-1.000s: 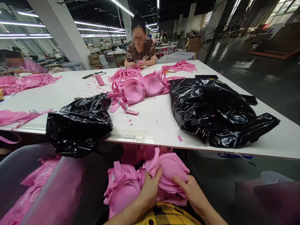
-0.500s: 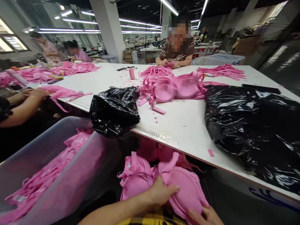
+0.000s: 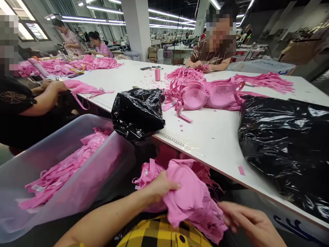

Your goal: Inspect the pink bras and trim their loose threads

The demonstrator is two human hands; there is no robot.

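Note:
On my lap, below the table edge, lies a stack of pink padded bras (image 3: 191, 195). My left hand (image 3: 160, 187) is closed on the stack's left side, fingers gripping a cup. My right hand (image 3: 253, 223) sits at the stack's lower right edge, fingers bent and touching the fabric. Another pink bra (image 3: 146, 173) pokes out just left of my left hand. More pink bras (image 3: 205, 96) are heaped on the white table (image 3: 213, 137).
A clear plastic bin (image 3: 64, 171) with pink bras stands at my left. Two black plastic bags (image 3: 138, 113) (image 3: 285, 144) lie on the table. Co-workers sit at left (image 3: 23, 106) and across the table (image 3: 213, 51). A pink thread spool (image 3: 157, 73) stands mid-table.
My view has swung left, bringing in the bin and the left co-worker. The bra stack has been turned over on my lap, and my right hand moved to its lower right edge.

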